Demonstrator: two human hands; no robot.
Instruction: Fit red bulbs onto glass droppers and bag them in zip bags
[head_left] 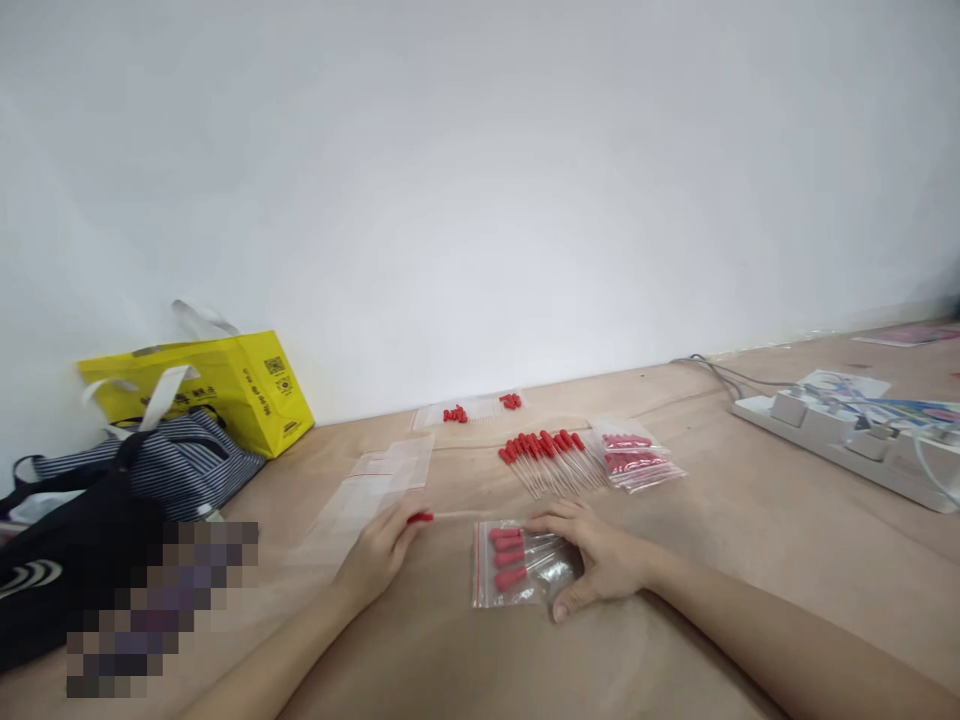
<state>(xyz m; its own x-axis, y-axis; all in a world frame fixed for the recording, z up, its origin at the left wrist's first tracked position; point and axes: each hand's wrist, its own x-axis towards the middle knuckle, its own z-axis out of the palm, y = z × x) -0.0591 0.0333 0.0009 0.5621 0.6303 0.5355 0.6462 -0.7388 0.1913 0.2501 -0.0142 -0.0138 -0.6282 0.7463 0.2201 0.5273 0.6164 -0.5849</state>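
Note:
Between the fingers of my left hand (382, 545) is the red bulb of a dropper (421, 517), its clear tube pointing right. My right hand (596, 560) lies with fingers spread over the right end of a clear zip bag (484, 575) that holds several red-bulbed droppers. Behind my right hand a fan of loose droppers (551, 455) rests on the table, red bulbs toward the wall. Filled bags (637, 462) are stacked just right of the fan. Flat clear bags (375, 485) lie beyond my left hand.
Near the wall are bags with small red bulbs (455, 413). A yellow bag (259, 390), a striped bag (187, 460) and a black bag (82, 550) stand at the left. On the right, a white power strip (840, 440) with plugs and cables sits on the brown table surface (720, 540).

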